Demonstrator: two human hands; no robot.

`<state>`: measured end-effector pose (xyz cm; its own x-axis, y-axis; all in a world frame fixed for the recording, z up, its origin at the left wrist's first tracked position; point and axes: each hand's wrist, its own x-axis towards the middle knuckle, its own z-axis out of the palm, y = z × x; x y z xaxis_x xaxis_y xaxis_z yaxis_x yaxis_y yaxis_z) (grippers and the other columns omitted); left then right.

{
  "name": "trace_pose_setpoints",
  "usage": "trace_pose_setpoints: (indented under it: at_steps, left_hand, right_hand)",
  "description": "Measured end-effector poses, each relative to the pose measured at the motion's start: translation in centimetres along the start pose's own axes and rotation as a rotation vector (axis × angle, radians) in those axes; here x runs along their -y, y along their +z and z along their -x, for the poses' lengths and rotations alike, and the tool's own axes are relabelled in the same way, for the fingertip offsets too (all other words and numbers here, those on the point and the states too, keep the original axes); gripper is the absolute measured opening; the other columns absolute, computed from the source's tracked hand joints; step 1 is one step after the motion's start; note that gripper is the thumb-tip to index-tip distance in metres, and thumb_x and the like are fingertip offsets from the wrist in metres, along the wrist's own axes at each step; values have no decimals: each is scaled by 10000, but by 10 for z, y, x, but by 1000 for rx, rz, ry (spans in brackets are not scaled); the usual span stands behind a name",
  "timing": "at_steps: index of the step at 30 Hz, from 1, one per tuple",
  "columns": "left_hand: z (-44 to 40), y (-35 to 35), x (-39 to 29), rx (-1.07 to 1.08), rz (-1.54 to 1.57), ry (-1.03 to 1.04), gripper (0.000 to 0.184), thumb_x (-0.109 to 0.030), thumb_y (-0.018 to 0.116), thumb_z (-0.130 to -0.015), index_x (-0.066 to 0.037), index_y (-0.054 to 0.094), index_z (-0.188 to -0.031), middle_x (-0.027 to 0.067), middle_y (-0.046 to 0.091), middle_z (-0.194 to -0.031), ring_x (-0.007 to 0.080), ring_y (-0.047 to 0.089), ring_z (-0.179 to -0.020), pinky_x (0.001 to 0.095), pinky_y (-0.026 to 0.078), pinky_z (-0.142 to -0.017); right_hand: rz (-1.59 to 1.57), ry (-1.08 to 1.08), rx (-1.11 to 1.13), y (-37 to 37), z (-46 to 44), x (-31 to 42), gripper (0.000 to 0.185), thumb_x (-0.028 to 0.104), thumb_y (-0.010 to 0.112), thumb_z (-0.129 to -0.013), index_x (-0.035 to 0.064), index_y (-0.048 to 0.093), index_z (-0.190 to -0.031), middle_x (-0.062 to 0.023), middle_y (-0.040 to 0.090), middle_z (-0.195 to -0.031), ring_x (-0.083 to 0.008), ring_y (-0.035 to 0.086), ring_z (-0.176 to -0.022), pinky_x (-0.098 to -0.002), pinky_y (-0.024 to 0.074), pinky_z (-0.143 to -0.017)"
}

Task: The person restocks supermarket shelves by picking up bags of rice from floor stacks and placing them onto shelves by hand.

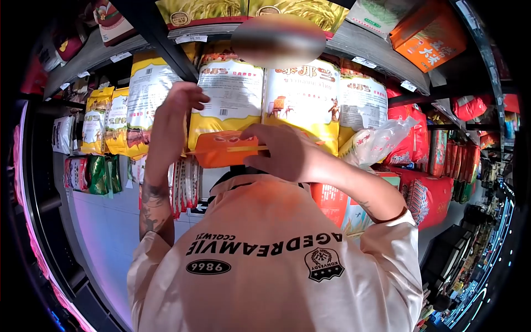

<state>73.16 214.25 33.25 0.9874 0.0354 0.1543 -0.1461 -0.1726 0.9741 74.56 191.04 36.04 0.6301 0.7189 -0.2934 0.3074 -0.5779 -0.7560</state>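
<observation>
A printed shirt (265, 243) is nearest; beyond, the right hand (281, 152) grips an orange packet (214, 147), long axis crosswise, free end pointing left, before rice bags (231, 91); the left hand (180, 105) hovers, fingers loosely open.

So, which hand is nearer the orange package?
Right. The right hand is over the right end of the orange package; the left hand is above and left of it in view.

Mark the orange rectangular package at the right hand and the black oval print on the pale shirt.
Orange rectangular package (218, 148): head view, on its visible orange face.
Black oval print (208, 267): head view, on its middle.
</observation>
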Motion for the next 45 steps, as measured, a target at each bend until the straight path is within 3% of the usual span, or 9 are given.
trace_pose_setpoints:
  at_steps: [7, 15, 21, 24, 30, 34, 35, 41, 45]
  left_hand:
    - [11, -63, 84, -188, 141, -265, 473, -417, 324, -957, 4, 541, -964, 124, 622, -837, 210, 611, -750, 326, 476, -762]
    - [14, -32, 127, -99, 64, -421, 340, -290, 408, -952, 15, 559, -961, 109, 623, -801, 146, 585, -719, 256, 459, -687]
    - [10, 11, 176, 252, -33, -517, 385, -334, 433, -938, 27, 557, -991, 106, 628, -796, 158, 583, -703, 259, 459, -676]
    - [13, 46, 193, 412, 11, -612, 410, -367, 426, -940, 15, 561, -996, 101, 628, -806, 155, 578, -697, 263, 463, -674]
    - [32, 147, 281, 702, 316, -919, 479, -435, 315, -933, -65, 463, -1199, 73, 600, -1072, 177, 580, -946, 343, 472, -784]
    - [25, 206, 199, 411, 1390, -1164, 407, -388, 362, -963, -74, 497, -1186, 47, 592, -1074, 164, 556, -988, 342, 458, -847]
    - [33, 219, 258, 600, 1778, -1034, 385, -366, 398, -959, -77, 507, -1188, 25, 590, -1003, 141, 553, -943, 321, 457, -858]
    - [1, 225, 135, 495, 892, -1145, 564, -522, 357, -924, -112, 401, -1309, 43, 516, -1228, 191, 529, -1086, 339, 434, -927]
    - [-26, 265, 137, 529, 1221, -1007, 653, -607, 352, -883, -157, 339, -1355, 57, 442, -1327, 248, 497, -1151, 417, 457, -899]
  right_hand:
    - [57, 3, -229, -45, 36, 24, 197, 150, 659, -786, 3, 618, -910, -117, 595, -610, -211, 575, -516, -318, 438, -515]
    - [105, 255, -270, -74, 74, 28, 152, 58, 682, -763, -49, 631, -858, -136, 631, -696, -147, 609, -597, -276, 480, -570]
    - [113, 323, -341, -79, 103, 27, 194, 56, 705, -756, -77, 611, -861, -122, 640, -726, -117, 609, -646, -256, 488, -588]
    - [-36, 305, -528, -83, 117, 14, 208, 141, 692, -764, -41, 625, -841, -162, 612, -650, -269, 603, -540, -328, 467, -542]
    - [6, 299, -576, -102, 144, 25, 181, 91, 704, -761, -51, 615, -829, -121, 619, -671, -136, 600, -591, -260, 470, -551]
    - [-62, 322, -592, -115, 157, 26, 162, 55, 721, -749, -57, 614, -796, -68, 646, -696, -73, 595, -625, -209, 471, -564]
    - [-28, 291, -608, -115, 160, 24, 166, 64, 726, -747, -54, 617, -788, -61, 644, -689, -68, 590, -619, -207, 468, -554]
    - [-25, 299, -715, -147, 178, 5, 182, 88, 736, -746, -35, 607, -706, -44, 622, -641, -46, 553, -590, -196, 437, -531]
    - [95, 75, -852, -174, 202, 1, 227, 137, 748, -741, -25, 604, -672, -17, 542, -532, -24, 465, -493, -201, 350, -430]
